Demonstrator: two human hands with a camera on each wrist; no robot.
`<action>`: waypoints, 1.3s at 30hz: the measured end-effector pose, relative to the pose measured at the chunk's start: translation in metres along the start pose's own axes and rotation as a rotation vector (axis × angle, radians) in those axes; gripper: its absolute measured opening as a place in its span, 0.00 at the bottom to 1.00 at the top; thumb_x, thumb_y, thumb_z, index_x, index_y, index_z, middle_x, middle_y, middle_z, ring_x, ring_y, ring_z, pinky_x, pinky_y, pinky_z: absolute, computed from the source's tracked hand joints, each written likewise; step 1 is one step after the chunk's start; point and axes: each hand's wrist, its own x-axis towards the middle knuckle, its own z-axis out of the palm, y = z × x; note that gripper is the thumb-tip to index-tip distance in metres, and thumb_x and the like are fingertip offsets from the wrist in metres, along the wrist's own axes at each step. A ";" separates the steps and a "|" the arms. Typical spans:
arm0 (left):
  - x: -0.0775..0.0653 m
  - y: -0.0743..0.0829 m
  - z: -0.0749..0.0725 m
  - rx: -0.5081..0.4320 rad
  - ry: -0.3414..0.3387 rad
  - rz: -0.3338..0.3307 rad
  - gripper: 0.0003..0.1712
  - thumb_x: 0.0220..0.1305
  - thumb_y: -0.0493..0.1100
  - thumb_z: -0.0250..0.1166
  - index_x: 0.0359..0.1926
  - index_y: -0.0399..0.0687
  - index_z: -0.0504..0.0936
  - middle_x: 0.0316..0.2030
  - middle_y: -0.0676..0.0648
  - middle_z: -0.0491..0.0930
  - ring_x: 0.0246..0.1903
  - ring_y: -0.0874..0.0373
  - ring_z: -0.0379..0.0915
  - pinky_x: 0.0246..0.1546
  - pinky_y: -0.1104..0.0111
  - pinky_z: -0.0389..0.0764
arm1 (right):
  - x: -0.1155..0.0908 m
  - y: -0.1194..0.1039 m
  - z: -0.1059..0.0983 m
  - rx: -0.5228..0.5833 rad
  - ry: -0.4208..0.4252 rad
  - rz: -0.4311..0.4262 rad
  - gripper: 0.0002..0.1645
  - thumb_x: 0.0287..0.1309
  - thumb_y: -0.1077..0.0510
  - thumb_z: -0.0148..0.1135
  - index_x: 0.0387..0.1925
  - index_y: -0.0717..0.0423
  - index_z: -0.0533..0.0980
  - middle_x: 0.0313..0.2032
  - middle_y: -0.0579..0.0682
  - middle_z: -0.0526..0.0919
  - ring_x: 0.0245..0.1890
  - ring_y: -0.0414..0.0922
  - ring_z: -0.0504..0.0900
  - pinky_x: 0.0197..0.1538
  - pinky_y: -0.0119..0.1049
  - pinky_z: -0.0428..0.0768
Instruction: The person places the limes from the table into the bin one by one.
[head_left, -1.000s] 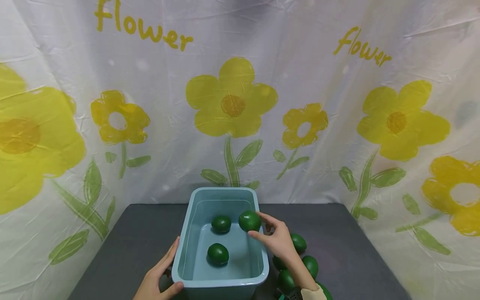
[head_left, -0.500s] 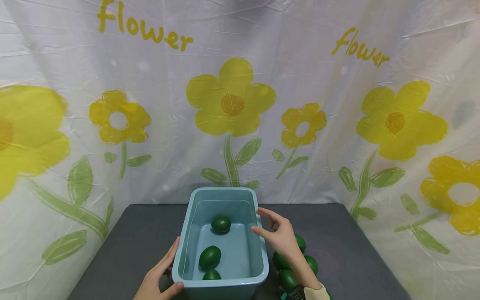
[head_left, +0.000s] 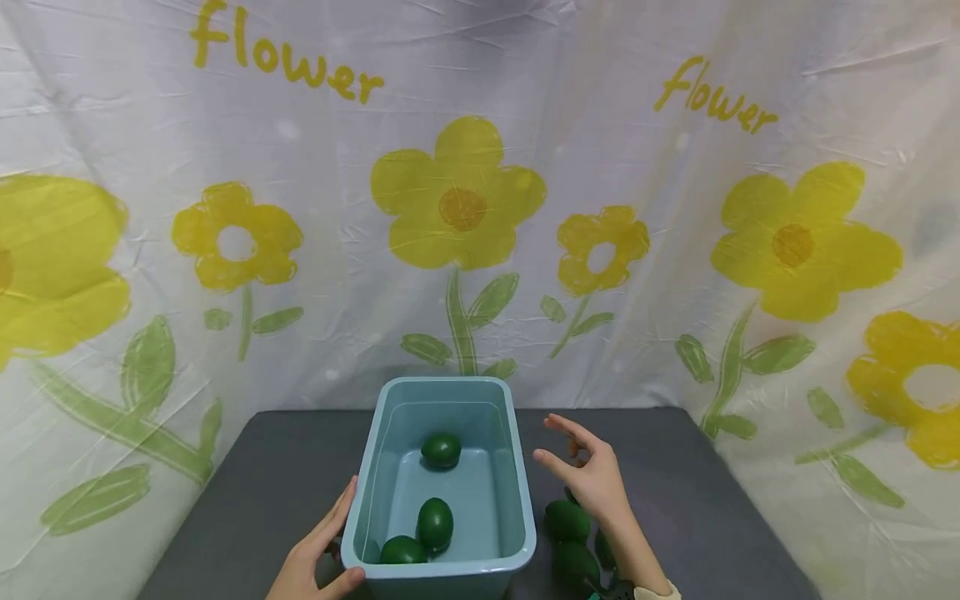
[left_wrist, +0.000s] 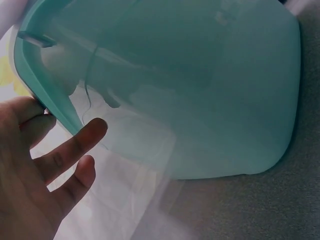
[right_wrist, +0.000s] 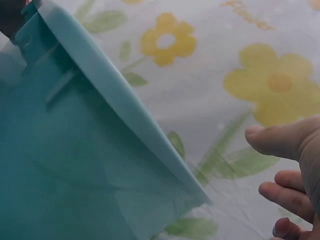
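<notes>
In the head view a light-blue plastic bin (head_left: 378, 533) holds three smooth, dark-green avocados. One avocado (head_left: 441, 450) lies toward the back; a second avocado (head_left: 435, 523) and a third avocado (head_left: 402, 550) lie close together near the front left. My left hand (head_left: 318, 546) rests on the bin's near-left corner, straight fingers along its outer side and thumb at the front rim. The left wrist view shows some fingers (left_wrist: 82, 142) extended free beside the wall. Right of the bin, my right hand (head_left: 596, 479) hovers with nothing in it, thumb and fingers spread apart.
Several more avocados (head_left: 573, 567) lie on the dark grey table (head_left: 705, 533) right of the bin, partly behind the right forearm. A white curtain (head_left: 337, 250) printed with yellow flowers hangs behind the table and along its sides.
My right hand let go of an avocado inside the bin and withdrew rightward past the rim. The front avocados rolled and shifted toward the near left. The left hand stayed put.
</notes>
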 end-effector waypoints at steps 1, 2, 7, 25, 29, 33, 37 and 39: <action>0.000 0.000 0.000 -0.002 -0.001 -0.001 0.48 0.72 0.46 0.68 0.85 0.57 0.55 0.82 0.44 0.55 0.61 0.65 0.70 0.36 0.68 0.79 | -0.001 0.002 -0.003 -0.002 0.007 0.000 0.32 0.59 0.55 0.81 0.64 0.50 0.83 0.58 0.51 0.88 0.35 0.49 0.67 0.29 0.32 0.63; 0.000 0.000 0.000 -0.009 -0.004 -0.002 0.48 0.72 0.46 0.68 0.85 0.57 0.55 0.82 0.43 0.55 0.59 0.65 0.71 0.35 0.68 0.79 | -0.002 0.003 -0.007 -0.004 0.012 -0.003 0.32 0.59 0.55 0.80 0.64 0.50 0.82 0.58 0.52 0.88 0.35 0.50 0.68 0.29 0.32 0.63; 0.002 0.000 0.000 0.002 0.001 0.015 0.49 0.71 0.46 0.69 0.85 0.56 0.55 0.82 0.47 0.55 0.55 0.64 0.72 0.33 0.68 0.78 | -0.008 0.007 -0.022 -0.012 0.035 0.028 0.32 0.60 0.54 0.80 0.65 0.50 0.82 0.59 0.51 0.87 0.35 0.52 0.68 0.29 0.32 0.63; 0.000 -0.005 0.000 0.002 0.018 0.022 0.47 0.72 0.45 0.68 0.85 0.60 0.56 0.75 0.74 0.52 0.53 0.67 0.71 0.35 0.68 0.79 | -0.031 0.024 -0.056 -0.056 0.110 0.173 0.34 0.60 0.48 0.80 0.67 0.46 0.81 0.57 0.46 0.86 0.35 0.45 0.68 0.27 0.32 0.64; 0.000 -0.004 0.001 0.001 0.017 0.026 0.47 0.71 0.45 0.68 0.85 0.55 0.57 0.75 0.71 0.52 0.52 0.67 0.72 0.34 0.68 0.78 | -0.038 0.031 -0.061 -0.089 0.121 0.206 0.35 0.61 0.47 0.79 0.67 0.48 0.81 0.59 0.48 0.87 0.34 0.42 0.67 0.27 0.32 0.65; 0.000 -0.004 0.000 0.005 0.021 0.031 0.47 0.71 0.45 0.69 0.85 0.55 0.57 0.74 0.78 0.51 0.51 0.67 0.72 0.34 0.68 0.78 | -0.046 0.038 -0.068 -0.132 0.115 0.271 0.38 0.61 0.44 0.79 0.69 0.49 0.79 0.62 0.51 0.85 0.34 0.42 0.67 0.31 0.35 0.65; 0.001 -0.003 0.000 0.004 0.019 0.028 0.47 0.71 0.45 0.68 0.85 0.56 0.57 0.73 0.81 0.50 0.52 0.67 0.72 0.34 0.68 0.78 | -0.054 0.048 -0.075 -0.156 0.108 0.356 0.42 0.59 0.39 0.79 0.71 0.48 0.78 0.63 0.52 0.85 0.34 0.42 0.66 0.30 0.35 0.65; 0.001 -0.003 0.000 0.002 0.018 0.024 0.47 0.72 0.45 0.68 0.85 0.57 0.56 0.73 0.79 0.50 0.53 0.67 0.72 0.34 0.68 0.78 | -0.058 0.052 -0.078 -0.163 0.103 0.395 0.44 0.57 0.37 0.79 0.71 0.48 0.78 0.62 0.52 0.85 0.32 0.42 0.64 0.28 0.34 0.66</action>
